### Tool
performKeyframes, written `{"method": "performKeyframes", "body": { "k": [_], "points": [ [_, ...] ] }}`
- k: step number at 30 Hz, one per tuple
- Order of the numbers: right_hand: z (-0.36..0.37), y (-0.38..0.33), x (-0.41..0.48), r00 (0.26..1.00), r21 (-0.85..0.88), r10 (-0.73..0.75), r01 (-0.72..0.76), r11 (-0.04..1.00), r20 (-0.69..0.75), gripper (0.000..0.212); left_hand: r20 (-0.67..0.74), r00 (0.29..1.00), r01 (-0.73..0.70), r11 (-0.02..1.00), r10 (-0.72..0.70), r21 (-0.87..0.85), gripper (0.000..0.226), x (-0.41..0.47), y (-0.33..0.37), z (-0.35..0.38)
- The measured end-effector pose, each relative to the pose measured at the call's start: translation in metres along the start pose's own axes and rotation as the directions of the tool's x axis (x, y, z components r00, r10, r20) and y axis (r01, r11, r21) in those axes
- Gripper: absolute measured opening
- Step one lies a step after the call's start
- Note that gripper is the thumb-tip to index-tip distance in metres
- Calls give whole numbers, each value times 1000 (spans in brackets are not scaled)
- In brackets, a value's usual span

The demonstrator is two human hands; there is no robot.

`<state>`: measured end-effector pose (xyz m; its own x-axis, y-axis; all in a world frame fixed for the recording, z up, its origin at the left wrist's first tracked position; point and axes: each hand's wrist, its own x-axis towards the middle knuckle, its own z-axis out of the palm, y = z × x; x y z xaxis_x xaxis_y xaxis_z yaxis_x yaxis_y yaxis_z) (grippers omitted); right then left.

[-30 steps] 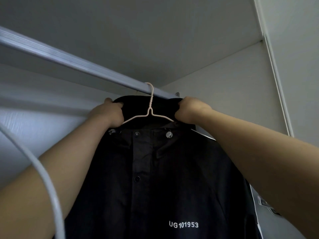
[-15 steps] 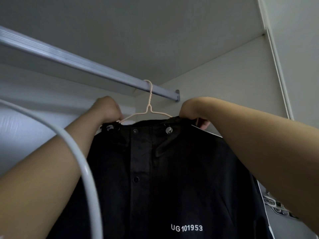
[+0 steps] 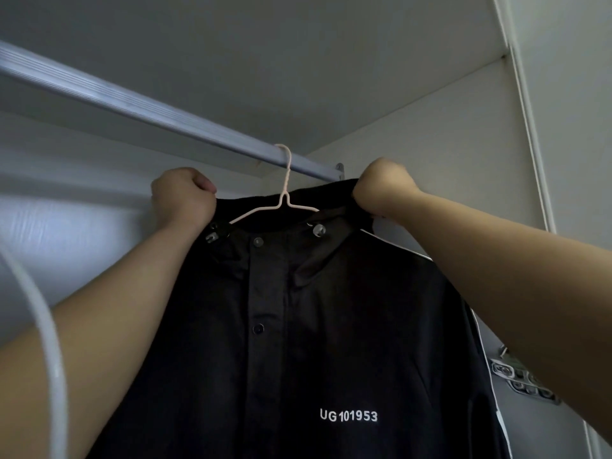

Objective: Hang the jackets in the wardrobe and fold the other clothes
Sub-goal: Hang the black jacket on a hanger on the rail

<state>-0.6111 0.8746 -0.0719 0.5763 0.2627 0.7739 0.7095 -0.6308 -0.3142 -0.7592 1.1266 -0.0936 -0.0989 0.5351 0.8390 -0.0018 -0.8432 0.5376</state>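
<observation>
Head view, looking up into the wardrobe. A black jacket (image 3: 314, 326) fills the centre and lower half of the frame, front facing the camera, placket closed. White lettering (image 3: 348, 416) reading "UG 101953" sits at lower centre, and metal snaps (image 3: 319, 230) show near the collar. The jacket hangs on a pale wire hanger (image 3: 283, 198), whose hook passes over the metal rail (image 3: 149, 109). The rail runs from the upper left of the frame down towards centre right, ending at a bracket on the side wall (image 3: 430, 134).

The left hand (image 3: 182, 197), left of centre, has its fingers curled tightly, gripping the jacket's collar edge at the hanger's left shoulder. The right hand (image 3: 381, 190), right of centre, is likewise closed in a fist on the raised collar at the opposite shoulder. Whether either hand also clasps the hanger wire under the cloth cannot be told, since the fabric covers it. Both forearms reach up from the lower corners of the frame.

A white cable (image 3: 53, 359) curves, out of focus, along the lower left edge. A metal hinge (image 3: 523, 382) is partly visible at lower right, beside the jacket's white-piped sleeve.
</observation>
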Motion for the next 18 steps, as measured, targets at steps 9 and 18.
{"method": "performKeyframes", "body": {
  "k": [9, 18],
  "points": [
    [-10, -7, -28, 930, 190, 103, -179, 965, 352, 42, 389, 889, 259, 966, -243, 13, 21, 2, -11, -4],
    [21, 4, -83, 987, -112, -150, 143, 983, -57, 48, 334, 939, -13, 963, -81, 270, 62, -33, -65, -28]
  ]
}}
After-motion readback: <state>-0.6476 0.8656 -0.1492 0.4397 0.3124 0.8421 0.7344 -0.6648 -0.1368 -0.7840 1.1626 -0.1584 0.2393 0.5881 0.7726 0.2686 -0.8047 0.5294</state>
